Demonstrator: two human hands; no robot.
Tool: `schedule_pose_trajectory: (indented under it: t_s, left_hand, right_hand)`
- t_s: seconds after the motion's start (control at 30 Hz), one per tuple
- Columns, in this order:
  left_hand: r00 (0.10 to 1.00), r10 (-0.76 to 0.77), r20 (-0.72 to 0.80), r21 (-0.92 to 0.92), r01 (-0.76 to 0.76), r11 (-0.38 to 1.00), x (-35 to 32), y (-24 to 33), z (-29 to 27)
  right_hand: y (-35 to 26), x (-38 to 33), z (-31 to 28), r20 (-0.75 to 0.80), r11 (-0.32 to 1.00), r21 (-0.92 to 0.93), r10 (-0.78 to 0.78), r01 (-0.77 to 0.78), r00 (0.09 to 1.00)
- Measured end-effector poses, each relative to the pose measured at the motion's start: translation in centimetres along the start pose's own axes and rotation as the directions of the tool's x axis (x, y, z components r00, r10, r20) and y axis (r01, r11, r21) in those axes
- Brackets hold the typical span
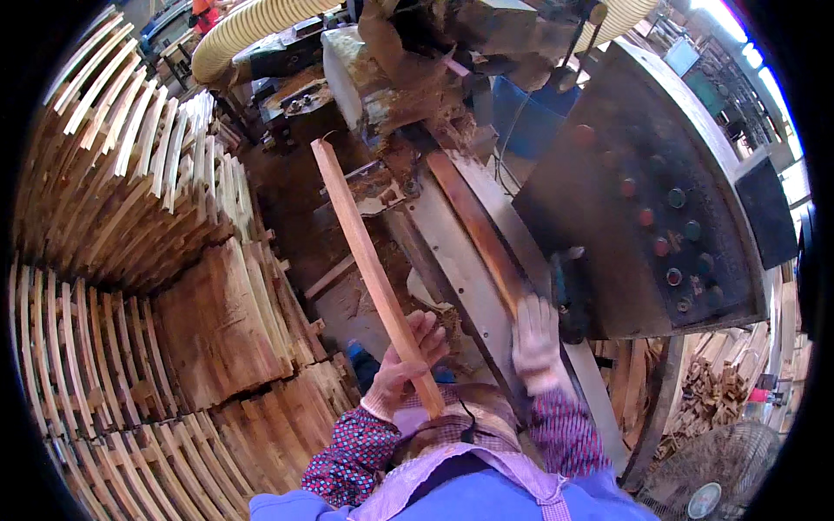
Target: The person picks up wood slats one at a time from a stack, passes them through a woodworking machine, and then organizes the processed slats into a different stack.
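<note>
1. The metal counter [447, 247] runs from near to far, with small holes along its bare strip and wood dust toward the far end.
2. A long board [473, 221], brown and partly darkened, lies on it beside a raised edge; the right hand [536, 339] rests flat on its near end, fingers straight and side by side.
3. Left of the counter, the left hand [408, 360] is closed on a paler stick [365, 239], which slants up toward the far left.
4. Tall stacks of wood [221, 321] fill the left side; a dusty floor [347, 308] shows between them and the counter.
5. To the right stands a dark panel [643, 208] with red and green buttons; nearer are loose wood scraps [712, 391] and a fan [717, 478].
6. At the far side, a pale ribbed hose [252, 33] and a blue bin [521, 113] flank a dust-covered machine [417, 78].
7. The machine covers the board's far end, and its dusty parts are hard to tell apart. The right hand hides the board's near end. The fan is cut off by the dark rim.
</note>
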State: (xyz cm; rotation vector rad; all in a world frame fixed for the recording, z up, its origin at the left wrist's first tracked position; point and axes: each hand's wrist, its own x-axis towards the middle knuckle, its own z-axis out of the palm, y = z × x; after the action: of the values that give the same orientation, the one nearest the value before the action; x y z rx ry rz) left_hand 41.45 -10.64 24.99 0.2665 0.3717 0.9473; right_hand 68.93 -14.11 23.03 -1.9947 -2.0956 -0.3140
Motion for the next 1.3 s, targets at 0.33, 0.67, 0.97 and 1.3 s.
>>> schedule_pose_trajectory:
  t_s: [0.33,0.67,0.97,1.3]
  left_hand:
    - [0.993,0.068,-0.097,0.158,-0.052,0.986,0.3,2.5,-2.4]
    - [0.993,0.086,-0.077,0.502,-0.036,0.864,4.3,-1.6,1.1]
    - [0.880,0.025,-0.474,0.826,0.435,0.359,0.8,0.5,-15.3]
    - [0.251,0.838,-0.485,-0.103,0.935,-0.340,-5.0,21.6,-39.3]
  right_hand:
    - [-2.3,22.8,9.4,-0.049,0.993,-0.041,-0.116,0.114,0.992]
    - [-9.3,3.9,-7.5,0.365,0.273,0.908,-0.139,-0.319,0.920]
    - [-2.8,-12.7,-4.2,0.271,0.943,0.206,0.202,-0.262,0.941]
    - [-2.3,12.8,6.3,0.153,0.969,-0.248,0.061,-0.022,0.986]
